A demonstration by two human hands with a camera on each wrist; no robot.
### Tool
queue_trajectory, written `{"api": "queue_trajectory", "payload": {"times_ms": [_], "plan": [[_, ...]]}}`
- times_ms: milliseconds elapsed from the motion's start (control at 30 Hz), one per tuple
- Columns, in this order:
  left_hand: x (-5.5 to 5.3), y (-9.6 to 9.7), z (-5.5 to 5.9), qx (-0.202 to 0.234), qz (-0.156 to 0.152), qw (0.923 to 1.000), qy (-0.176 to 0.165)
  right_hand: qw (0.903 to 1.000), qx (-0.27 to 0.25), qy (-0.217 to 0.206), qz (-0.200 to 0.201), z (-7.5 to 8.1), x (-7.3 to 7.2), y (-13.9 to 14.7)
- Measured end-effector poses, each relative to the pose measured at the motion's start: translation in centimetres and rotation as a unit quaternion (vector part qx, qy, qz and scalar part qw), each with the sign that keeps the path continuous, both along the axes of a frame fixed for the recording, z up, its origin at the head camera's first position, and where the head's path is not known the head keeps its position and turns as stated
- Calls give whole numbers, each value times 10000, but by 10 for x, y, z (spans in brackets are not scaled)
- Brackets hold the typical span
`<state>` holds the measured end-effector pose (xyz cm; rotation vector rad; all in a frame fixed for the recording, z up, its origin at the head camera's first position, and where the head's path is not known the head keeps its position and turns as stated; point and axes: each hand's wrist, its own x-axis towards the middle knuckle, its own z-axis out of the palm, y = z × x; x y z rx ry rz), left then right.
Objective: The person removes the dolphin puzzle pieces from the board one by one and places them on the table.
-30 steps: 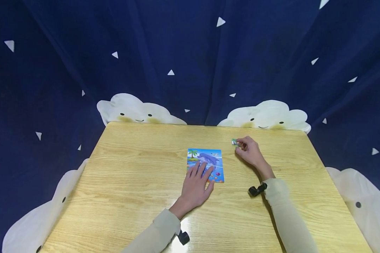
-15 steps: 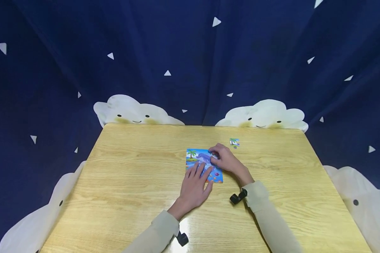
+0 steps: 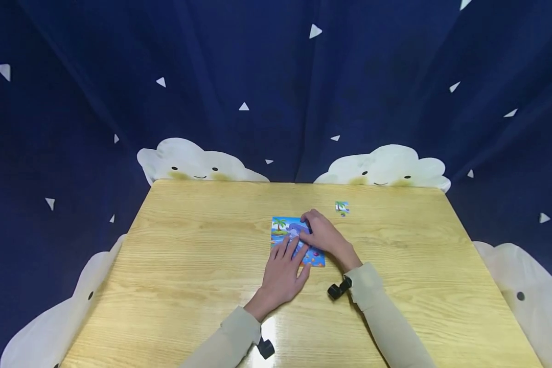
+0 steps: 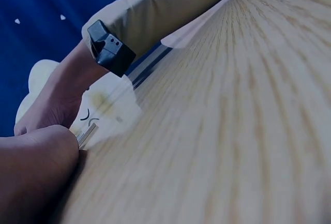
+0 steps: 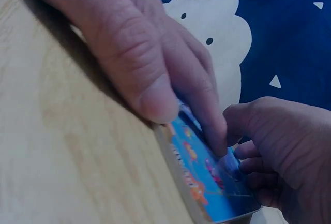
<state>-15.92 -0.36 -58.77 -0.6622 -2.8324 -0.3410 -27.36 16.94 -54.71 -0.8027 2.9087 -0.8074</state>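
Observation:
A square dolphin picture puzzle (image 3: 279, 224) lies on the table; its blue, fish-printed lower part also shows in the right wrist view (image 5: 207, 182). My left hand (image 3: 282, 273) rests on its lower part, fingers spread and straight. Over the puzzle's upper right, my right hand (image 3: 326, 235) has its index finger and thumb curled down at the surface, seemingly pinching a small puzzle piece that the fingers hide. A loose palm-tree piece (image 3: 342, 206) lies beyond the right hand, with a tiny blue bit (image 3: 343, 214) just below it.
The wooden table (image 3: 188, 266) extends around the puzzle. Behind it hangs a dark blue curtain (image 3: 211, 76) with white triangles and clouds. A black wrist camera (image 3: 339, 289) sits under the right wrist, another black wrist camera (image 3: 266, 349) under the left.
My right hand has left the loose pieces at the back right and come left onto the puzzle's upper right, shifting slightly since. My left hand stays on the puzzle.

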Motion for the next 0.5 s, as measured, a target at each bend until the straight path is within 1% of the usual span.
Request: {"api": "queue_trajectory", "payload": {"times_ms": [200,367,500], "plan": [[0,-1,1,0,-43,9998,-182,10000,-13,71,-13,-2,0,-3],[0,-2,2,109,-9,9999,-112,9996,24,275,11,-10,-2,-5],[0,-1,2,109,-30,9999,-96,9994,-94,330,-30,-13,-3,-4]]}}
